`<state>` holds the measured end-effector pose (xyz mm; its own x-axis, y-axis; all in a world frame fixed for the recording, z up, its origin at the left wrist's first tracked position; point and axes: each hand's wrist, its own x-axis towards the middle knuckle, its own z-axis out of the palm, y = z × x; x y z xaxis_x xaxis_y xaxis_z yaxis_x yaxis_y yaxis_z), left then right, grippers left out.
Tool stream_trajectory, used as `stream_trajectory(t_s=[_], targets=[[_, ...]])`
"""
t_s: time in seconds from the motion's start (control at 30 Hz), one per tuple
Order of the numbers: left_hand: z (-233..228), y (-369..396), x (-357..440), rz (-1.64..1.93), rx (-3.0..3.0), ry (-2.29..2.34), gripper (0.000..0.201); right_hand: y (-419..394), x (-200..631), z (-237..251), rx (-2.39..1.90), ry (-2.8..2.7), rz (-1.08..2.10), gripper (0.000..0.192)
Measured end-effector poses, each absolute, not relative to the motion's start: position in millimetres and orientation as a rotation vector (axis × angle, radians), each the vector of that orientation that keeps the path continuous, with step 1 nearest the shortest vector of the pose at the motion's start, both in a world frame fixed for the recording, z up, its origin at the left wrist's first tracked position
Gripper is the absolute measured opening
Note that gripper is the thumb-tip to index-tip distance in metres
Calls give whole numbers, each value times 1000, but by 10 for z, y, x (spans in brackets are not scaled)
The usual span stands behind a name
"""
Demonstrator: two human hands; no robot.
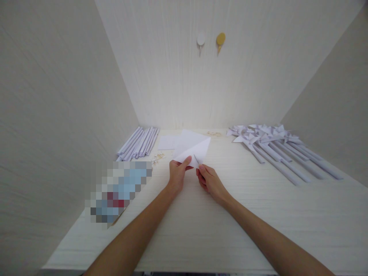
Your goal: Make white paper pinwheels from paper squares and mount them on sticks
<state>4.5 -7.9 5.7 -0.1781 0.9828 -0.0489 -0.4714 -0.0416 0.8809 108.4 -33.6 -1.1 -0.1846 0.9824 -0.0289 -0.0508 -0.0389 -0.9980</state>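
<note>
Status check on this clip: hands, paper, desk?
Left hand and right hand both pinch folded white paper. Rolled sticks left, pinwheels right. Nothing blocking.

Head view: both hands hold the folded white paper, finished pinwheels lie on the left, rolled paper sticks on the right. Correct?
Not quite: the sides are swapped. In the head view the finished pinwheels lie on the right of the table and the rolled paper sticks on the left. The rest holds: the left hand and right hand both hold the folded white paper.
</note>
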Motion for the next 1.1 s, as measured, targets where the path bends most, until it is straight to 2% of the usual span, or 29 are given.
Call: stream_trajectory(t_s=[1.1], targets=[[48, -110, 80, 1489, 786, 956, 28, -318, 1067, -17, -1086, -1198, 1407, 37]])
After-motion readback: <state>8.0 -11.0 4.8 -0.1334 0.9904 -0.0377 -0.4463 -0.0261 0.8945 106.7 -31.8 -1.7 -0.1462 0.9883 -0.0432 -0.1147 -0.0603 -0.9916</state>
